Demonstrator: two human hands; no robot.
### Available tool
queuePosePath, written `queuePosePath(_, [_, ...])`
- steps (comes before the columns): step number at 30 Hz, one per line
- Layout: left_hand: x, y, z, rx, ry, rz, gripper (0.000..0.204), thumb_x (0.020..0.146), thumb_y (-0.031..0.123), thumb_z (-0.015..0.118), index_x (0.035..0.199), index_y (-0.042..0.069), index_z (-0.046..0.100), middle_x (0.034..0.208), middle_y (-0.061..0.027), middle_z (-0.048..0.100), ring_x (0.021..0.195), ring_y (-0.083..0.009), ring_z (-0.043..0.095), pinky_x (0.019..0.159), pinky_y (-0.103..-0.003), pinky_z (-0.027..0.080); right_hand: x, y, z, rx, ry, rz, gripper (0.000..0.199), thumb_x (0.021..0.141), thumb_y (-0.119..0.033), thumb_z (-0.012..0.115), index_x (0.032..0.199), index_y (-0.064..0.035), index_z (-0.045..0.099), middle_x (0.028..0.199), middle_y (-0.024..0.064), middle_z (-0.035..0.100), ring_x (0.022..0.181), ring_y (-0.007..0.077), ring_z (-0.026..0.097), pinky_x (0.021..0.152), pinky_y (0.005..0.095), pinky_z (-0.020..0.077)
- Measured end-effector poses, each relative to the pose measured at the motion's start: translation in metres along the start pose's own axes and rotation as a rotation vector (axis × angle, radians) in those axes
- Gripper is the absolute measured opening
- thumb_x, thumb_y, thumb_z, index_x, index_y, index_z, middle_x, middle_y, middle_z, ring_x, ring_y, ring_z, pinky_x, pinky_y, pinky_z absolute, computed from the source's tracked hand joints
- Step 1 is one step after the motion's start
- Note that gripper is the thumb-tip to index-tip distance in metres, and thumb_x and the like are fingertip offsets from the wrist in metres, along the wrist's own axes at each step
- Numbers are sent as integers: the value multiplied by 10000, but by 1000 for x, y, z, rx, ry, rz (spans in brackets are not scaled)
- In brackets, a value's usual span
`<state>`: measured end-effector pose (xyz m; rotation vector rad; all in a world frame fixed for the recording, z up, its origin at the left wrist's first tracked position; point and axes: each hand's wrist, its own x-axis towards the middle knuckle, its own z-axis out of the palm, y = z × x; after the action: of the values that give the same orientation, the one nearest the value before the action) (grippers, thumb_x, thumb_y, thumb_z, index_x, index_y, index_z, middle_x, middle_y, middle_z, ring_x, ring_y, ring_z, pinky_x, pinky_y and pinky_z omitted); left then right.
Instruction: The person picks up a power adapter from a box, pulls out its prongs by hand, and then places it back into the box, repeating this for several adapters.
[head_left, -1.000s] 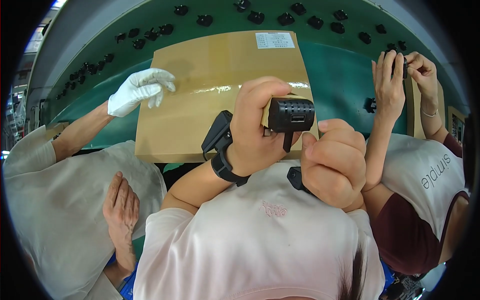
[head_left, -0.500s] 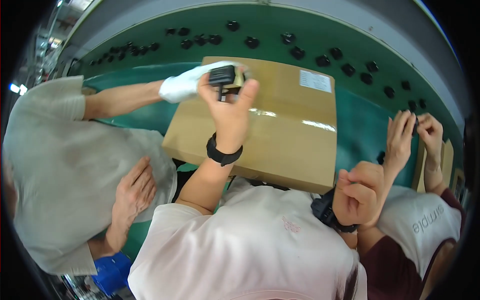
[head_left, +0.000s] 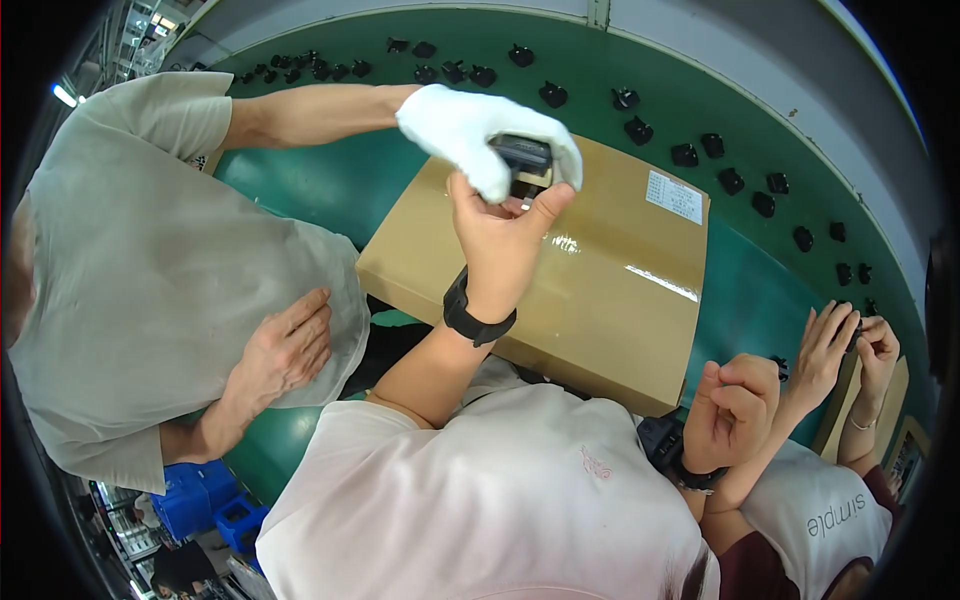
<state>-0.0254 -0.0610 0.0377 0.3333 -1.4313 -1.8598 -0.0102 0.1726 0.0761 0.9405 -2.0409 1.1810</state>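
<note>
My left hand (head_left: 500,245), a black band at its wrist, is raised over a large cardboard box (head_left: 600,290). Its thumb and fingers are closed round the lower part of a small black boxy device (head_left: 524,153), which has a shiny pale face and a narrow stem below. A co-worker's white-gloved hand (head_left: 465,135) reaches in from the left and grips the same device from above. My right hand (head_left: 735,415) is held up at the box's near right corner, fingers curled in and nothing visible in them. A black watch-like band is on that wrist.
Several small black parts (head_left: 638,130) lie scattered along the green work surface (head_left: 300,190) behind the box. At the right another person's hands (head_left: 825,350) handle a small black part. Blue plastic bins (head_left: 195,500) stand low at the left.
The gloved hand has moved right and closed over the device in my left hand. The view has shifted, so the box appears lower and further right. My right hand stays curled.
</note>
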Motion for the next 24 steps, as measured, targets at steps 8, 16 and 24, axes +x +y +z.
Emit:
queuePosePath(8, [-32,-36,-8,197,-105,207,606,682,17,755,1131,56,350,904,-38,461,714,-82,448,681,-209,406,5,7,0,-13,-11,72,235,663,105,661,700,-56,495,750,75,547,617,219,497,543,292,401])
queuePosePath(16, [-29,-43,3,173,-73,-181,411,776,-38,624,1103,57,394,908,-17,460,786,-84,463,736,-223,405,3,28,-1,42,-16,73,218,640,108,642,688,-64,518,738,65,547,595,218,513,519,290,418])
queuePosePath(24, [-38,-49,16,273,-295,-297,360,792,-1,618,1097,50,433,913,-21,480,794,-87,468,747,-229,414,-13,37,-4,78,73,70,177,627,98,627,682,-47,542,743,61,557,553,189,522,471,253,419])
